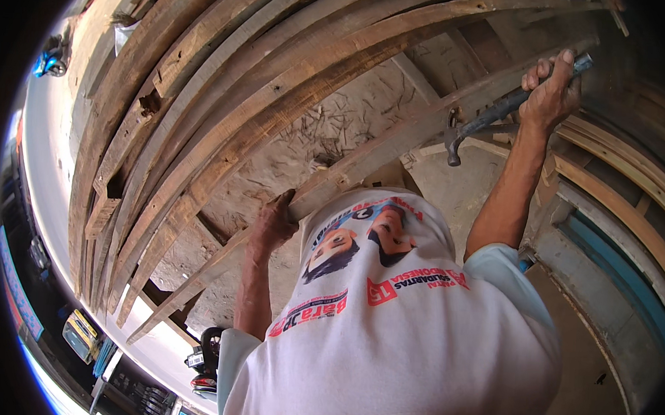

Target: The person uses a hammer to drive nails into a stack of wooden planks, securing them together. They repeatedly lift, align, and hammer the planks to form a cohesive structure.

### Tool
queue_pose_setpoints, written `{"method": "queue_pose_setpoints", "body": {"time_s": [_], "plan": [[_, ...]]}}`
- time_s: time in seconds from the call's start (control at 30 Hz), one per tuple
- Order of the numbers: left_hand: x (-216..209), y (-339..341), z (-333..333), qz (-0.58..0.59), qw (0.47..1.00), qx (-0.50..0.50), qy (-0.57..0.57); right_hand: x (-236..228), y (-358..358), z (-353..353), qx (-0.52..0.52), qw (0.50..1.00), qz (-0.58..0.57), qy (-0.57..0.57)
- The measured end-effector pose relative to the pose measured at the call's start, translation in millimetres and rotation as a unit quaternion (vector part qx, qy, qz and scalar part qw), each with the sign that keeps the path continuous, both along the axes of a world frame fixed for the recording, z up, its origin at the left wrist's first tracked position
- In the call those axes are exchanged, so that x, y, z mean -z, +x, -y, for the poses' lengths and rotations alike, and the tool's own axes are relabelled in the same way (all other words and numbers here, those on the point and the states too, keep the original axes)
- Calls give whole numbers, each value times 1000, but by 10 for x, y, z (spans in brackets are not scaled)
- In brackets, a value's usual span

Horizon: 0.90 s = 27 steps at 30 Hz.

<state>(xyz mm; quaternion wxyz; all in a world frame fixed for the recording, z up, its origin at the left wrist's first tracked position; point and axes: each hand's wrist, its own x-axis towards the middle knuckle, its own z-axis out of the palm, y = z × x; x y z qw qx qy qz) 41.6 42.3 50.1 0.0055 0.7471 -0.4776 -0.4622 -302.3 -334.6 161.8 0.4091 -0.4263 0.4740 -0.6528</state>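
A person in a white printed T-shirt [394,321] works at a stack of rough timber, seen from above the head. The left hand [275,223] is closed on the edge of a long wooden plank [395,140] that runs on a slant from the lower left, past the shirt, up to the right. The right hand [551,87] is raised and wrapped tight round the handle of a claw hammer [492,114]; the hammer's dark head [452,142] hangs just beside the upper part of the same plank, close to it, though contact cannot be confirmed.

Beyond the plank lies a fan of further weathered boards [203,120], set edge to edge and bent by the lens; one of them shows a rectangular notch [150,102]. Beneath them is bare earth [329,126] strewn with wood chips and shavings. At the right stands curved framing with a blue strip [612,264]. At the far left a pale roadway [42,150] carries small vehicles, among them a blue one [51,58] and a yellow one [80,334].

Judged from this view, the hammering work on the held plank is under way rather than finished: the plank is steadied by hand and not visibly fastened, and no nail can be made out at the hammer head. How many of the other boards have been treated cannot be told.
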Motion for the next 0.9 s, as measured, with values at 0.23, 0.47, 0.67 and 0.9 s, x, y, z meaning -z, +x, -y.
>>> {"method": "queue_pose_setpoints", "body": {"time_s": [0.23,0.47,0.67,0.9], "plan": [[105,38,11,-21,1000,-13,0,101,425,410,-162,976,-138,40],[152,36,-15,1,1000,8,-25,154,1378,-6,-315,821,-442,-174],[160,-3,-19,0,998,-22,-57,442,1595,-305,-344,806,-450,-171],[122,6,27,9,1000,4,-25,-130,901,41,-206,889,-375,-166]]}}
